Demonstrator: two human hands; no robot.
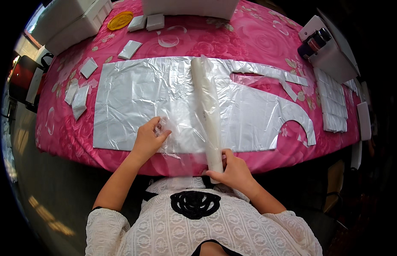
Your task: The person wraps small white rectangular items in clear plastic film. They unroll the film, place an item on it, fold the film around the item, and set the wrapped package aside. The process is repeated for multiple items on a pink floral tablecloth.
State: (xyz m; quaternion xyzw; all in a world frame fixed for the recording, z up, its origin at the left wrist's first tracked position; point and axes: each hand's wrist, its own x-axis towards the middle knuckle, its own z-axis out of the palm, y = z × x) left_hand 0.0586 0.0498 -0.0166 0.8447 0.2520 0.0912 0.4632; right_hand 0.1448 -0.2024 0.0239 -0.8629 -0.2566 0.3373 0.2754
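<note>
Two hands, left hand (148,138) fingers pinching clear film (181,132), right hand (232,168) gripping roll (209,115) (white).

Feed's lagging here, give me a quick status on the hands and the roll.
Left hand pinching clear film. Right hand gripping roll near end. Roll lies across silver sheet on pink tablecloth. Nothing blocking.

We see a white roll of clear film (208,112) lying lengthwise across the silver sheet (164,102), its near end past the sheet's front edge. The loose clear film (181,138) spreads left from the roll, wrinkled, over the sheet's front edge.
</note>
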